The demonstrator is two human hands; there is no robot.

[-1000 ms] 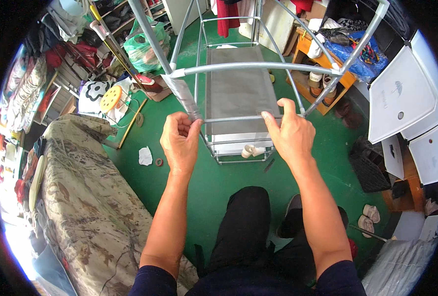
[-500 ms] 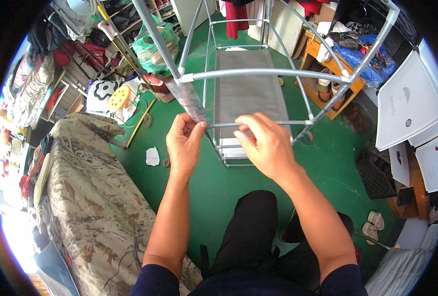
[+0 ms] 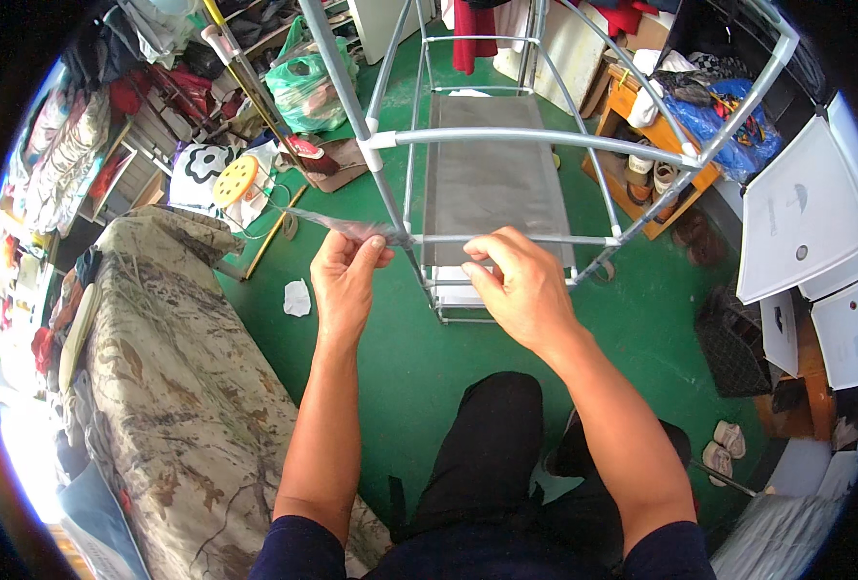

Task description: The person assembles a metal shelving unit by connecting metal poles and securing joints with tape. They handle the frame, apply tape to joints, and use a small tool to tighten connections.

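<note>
- Left of the metal frame (image 3: 535, 137), the left hand (image 3: 341, 285) pinched clear film (image 3: 344, 226); slackening risked dropping it.
- Before the frame, the right hand (image 3: 528, 293), fingers parted, seemed empty.

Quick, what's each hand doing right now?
Left hand: closed, holding clear plastic.
Right hand: partly open, by the bar; nothing visible in it.

The person shows two hands, one left hand (image 3: 344, 285) and one right hand (image 3: 530, 295), and two black trouser legs (image 3: 494, 411). There is one strip of clear plastic (image 3: 351, 230), one grey tube frame (image 3: 525, 135) and one grey fabric panel (image 3: 496, 174). Around these are one camouflage cloth (image 3: 168, 367), one yellow disc with holes (image 3: 235, 182), one green plastic bag (image 3: 308, 92), one crumpled white scrap (image 3: 296, 298) beside the cloth, one wooden bench (image 3: 706, 180) and two pale shoes (image 3: 729, 440) at lower right.
</note>
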